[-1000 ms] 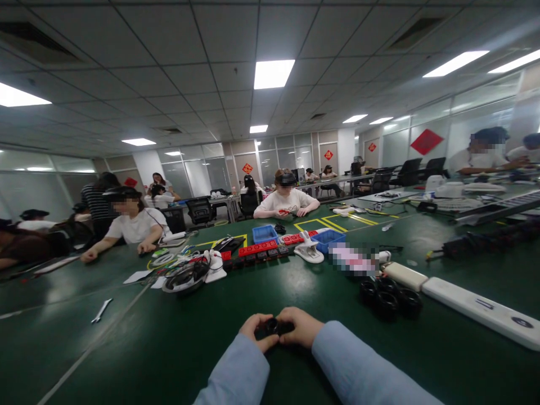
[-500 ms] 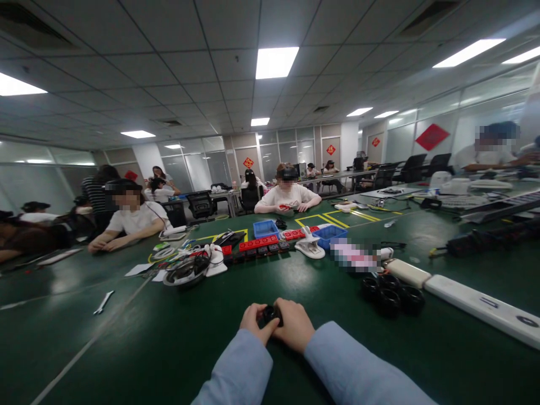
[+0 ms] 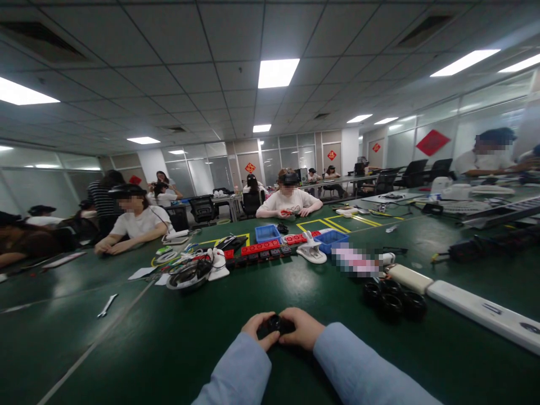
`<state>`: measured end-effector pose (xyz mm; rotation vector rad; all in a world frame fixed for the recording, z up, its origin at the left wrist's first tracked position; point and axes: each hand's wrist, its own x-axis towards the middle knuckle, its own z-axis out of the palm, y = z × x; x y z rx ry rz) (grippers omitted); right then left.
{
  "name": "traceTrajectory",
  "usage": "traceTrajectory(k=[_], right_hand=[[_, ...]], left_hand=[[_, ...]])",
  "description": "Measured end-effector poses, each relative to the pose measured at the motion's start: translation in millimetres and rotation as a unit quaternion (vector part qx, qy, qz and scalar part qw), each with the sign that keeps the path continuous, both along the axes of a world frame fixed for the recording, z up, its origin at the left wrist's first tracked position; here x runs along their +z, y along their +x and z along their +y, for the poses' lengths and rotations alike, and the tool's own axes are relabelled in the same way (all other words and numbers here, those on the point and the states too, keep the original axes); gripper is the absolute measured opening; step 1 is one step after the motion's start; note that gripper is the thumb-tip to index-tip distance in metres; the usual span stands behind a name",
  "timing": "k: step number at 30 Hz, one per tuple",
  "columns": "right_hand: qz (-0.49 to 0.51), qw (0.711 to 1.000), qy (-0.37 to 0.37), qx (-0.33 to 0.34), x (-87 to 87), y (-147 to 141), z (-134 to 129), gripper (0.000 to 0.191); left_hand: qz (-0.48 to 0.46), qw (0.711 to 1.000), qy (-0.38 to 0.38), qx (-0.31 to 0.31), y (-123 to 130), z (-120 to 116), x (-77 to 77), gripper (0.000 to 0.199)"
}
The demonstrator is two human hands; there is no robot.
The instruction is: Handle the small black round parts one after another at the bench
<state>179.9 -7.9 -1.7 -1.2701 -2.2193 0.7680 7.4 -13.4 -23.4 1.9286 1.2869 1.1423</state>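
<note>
A small black round part (image 3: 275, 322) is held between my two hands, low over the green table (image 3: 169, 337). My left hand (image 3: 258, 331) grips its left side, with thumb and fingers wrapped round it. From the right, my right hand (image 3: 302, 328) holds the same part, thumb tip close to the left thumb. Its lower side is hidden by the fingers. Several black rings (image 3: 392, 304) lie to the right of my hands, beside a long white device (image 3: 481, 312).
Ahead lie a red and black strip (image 3: 261, 249), blue trays (image 3: 332, 241), a white clamp (image 3: 312, 250) and a bundle of cables (image 3: 189, 273). A wrench (image 3: 107, 305) lies at the left. People sit across the table and at the left.
My right hand has turned and shifted slightly right, showing more of the black part. The whole view has tilted up a little, so the table things appear lower.
</note>
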Motion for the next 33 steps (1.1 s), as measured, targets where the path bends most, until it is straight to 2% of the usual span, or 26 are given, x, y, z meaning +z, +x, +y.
traceTrajectory(k=[3, 6, 9, 12, 15, 17, 19, 24, 29, 33], right_hand=[[-0.009, 1.000, 0.007, -0.006, 0.6, -0.7, -1.3, 0.027], [-0.017, 1.000, 0.004, -0.011, 1.9, -2.4, -3.1, 0.027], [-0.038, 0.998, 0.012, -0.051, 4.5, -7.8, -7.4, 0.026], [-0.072, 0.991, 0.049, -0.104, 8.4, -15.6, -13.0, 0.025], [-0.084, 0.987, 0.079, -0.109, 12.2, -19.6, -16.2, 0.032], [-0.073, 0.991, 0.084, -0.072, 13.7, -17.6, -15.2, 0.044], [-0.061, 0.995, 0.072, -0.026, 14.1, -12.3, -11.6, 0.047], [-0.012, 0.998, 0.015, 0.067, 12.3, 1.4, -2.0, 0.028], [0.005, 0.999, 0.000, 0.035, 7.7, 1.8, -1.8, 0.027], [-0.008, 1.000, -0.004, -0.001, 5.6, -1.1, -4.0, 0.029]], left_hand=[[0.010, 1.000, -0.005, -0.012, -1.3, -0.4, 1.9, 0.039], [0.026, 1.000, -0.013, 0.002, 0.7, -1.2, 2.8, 0.034], [0.041, 0.998, -0.019, 0.043, 5.9, -2.8, 4.0, 0.028], [0.043, 0.995, -0.009, 0.094, 11.4, -3.1, 4.8, 0.024], [0.042, 0.992, 0.007, 0.119, 13.6, -2.0, 4.5, 0.023], [0.034, 0.994, 0.010, 0.107, 12.9, -1.7, 4.4, 0.023], [0.024, 0.997, 0.006, 0.078, 11.1, -2.2, 5.1, 0.026], [0.016, 0.999, -0.011, 0.026, 5.4, -4.4, 7.7, 0.035], [0.013, 1.000, -0.010, 0.010, 2.6, -5.3, 6.9, 0.037], [0.007, 1.000, -0.014, 0.024, 4.4, -5.1, 3.8, 0.033]])
